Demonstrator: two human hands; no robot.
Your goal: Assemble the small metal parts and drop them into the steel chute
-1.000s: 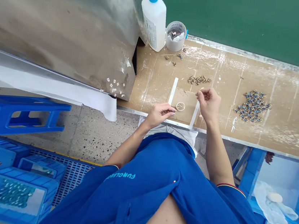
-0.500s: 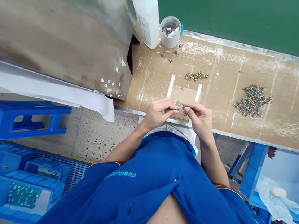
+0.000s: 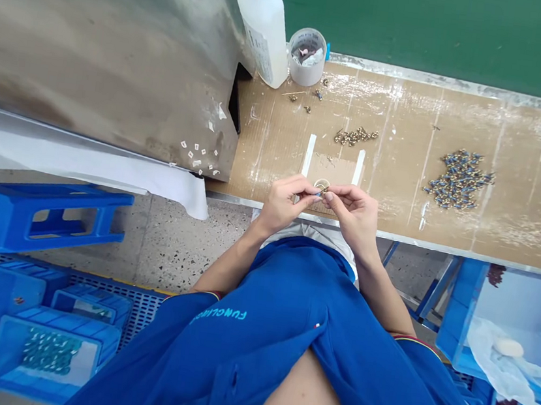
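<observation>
My left hand (image 3: pixel 286 203) and my right hand (image 3: pixel 354 213) meet fingertip to fingertip at the near edge of the brown bench (image 3: pixel 404 160). Both are closed in a pinch on a tiny metal part (image 3: pixel 322 190) held between them, too small to name exactly. Just behind the fingertips lies a small clear ring-shaped dish (image 3: pixel 322 184), between two white strips (image 3: pixel 309 156). Farther back sits a small heap of gold-coloured parts (image 3: pixel 355 136). To the right lies a larger heap of blue-and-gold parts (image 3: pixel 459 180).
A white glue bottle with a blue cap (image 3: pixel 263 24) and a small clear cup (image 3: pixel 307 56) stand at the bench's back left. A large metal housing (image 3: pixel 107 44) fills the left. Blue crates (image 3: pixel 45 349) sit on the floor at left, more blue bins (image 3: pixel 505 336) at right, a blue stool (image 3: pixel 37 213).
My right hand came back from near the gold heap to meet my left hand. The two pinches have closed together over the small part at the bench edge.
</observation>
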